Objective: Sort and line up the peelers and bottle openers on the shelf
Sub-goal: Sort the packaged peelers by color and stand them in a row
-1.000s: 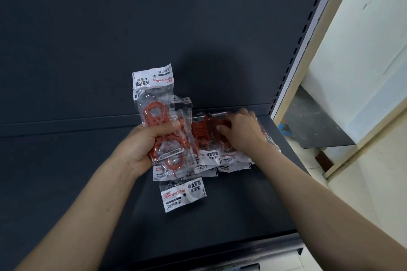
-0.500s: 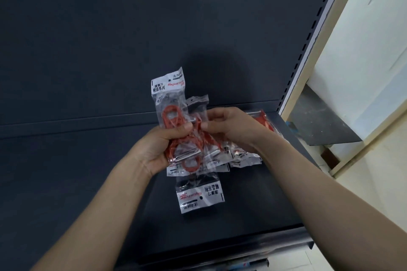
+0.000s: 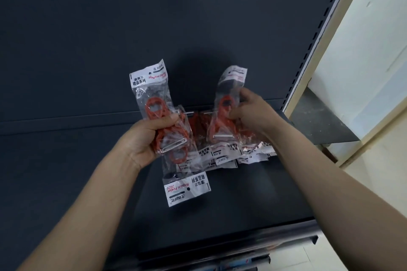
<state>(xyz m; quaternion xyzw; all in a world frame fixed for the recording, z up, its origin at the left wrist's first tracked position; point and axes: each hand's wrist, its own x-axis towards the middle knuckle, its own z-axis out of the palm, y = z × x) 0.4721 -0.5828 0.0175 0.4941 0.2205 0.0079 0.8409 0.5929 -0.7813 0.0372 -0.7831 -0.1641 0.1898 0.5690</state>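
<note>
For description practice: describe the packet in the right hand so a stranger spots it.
On the dark shelf, packets lie piled at the right. The right hand holds one peeler packet above them, label up; the left hand grips a bundle.

Single view here: a wide-angle camera on the person's head faces forward and tilts down, close in on the flat dark grey metal shelf [image 3: 242, 204], with the dark grey back panel [image 3: 154, 17] filling the top.
</note>
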